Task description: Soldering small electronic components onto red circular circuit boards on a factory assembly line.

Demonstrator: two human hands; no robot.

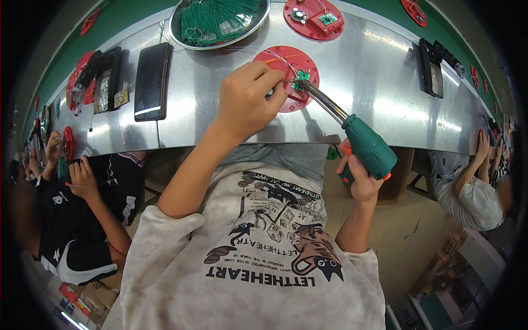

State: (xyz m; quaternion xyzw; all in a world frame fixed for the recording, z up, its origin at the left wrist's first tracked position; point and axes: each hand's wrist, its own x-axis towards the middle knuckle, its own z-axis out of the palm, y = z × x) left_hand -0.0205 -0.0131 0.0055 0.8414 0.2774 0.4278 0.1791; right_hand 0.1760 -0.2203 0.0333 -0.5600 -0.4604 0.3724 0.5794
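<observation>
Holding down a tiny board while the other hand works hot metal takes a light touch, and that's pretty much this setup. The red disc (309, 59) sits on the metal bench (201, 82), just on the wearer's side of the bowl (256, 23) of green wires, with the small green board (302, 73) on top of it. Left hand (250, 96) is over the disc's near-left part, thumb and fingertips pinched together right beside the board, on what looks like a thin strand, though it's too fine to say what it's made of. Right hand (360, 173) has its fingers wrapped round the grip of the green soldering gun (371, 144), tip down at the board. My guess on handling: disc is light, stiff plastic, so it could skate on that smooth metal; steady it by the rim, well clear of the tip. Board's likely the fragile bit, so edges only, no pushing on the parts. The white wires (242, 49) look thin and bendy, and I wouldn't tug them near the joints. Gun's probably the heaviest thing there, so keep to the handle, since the metal barrel would burn you.
</observation>
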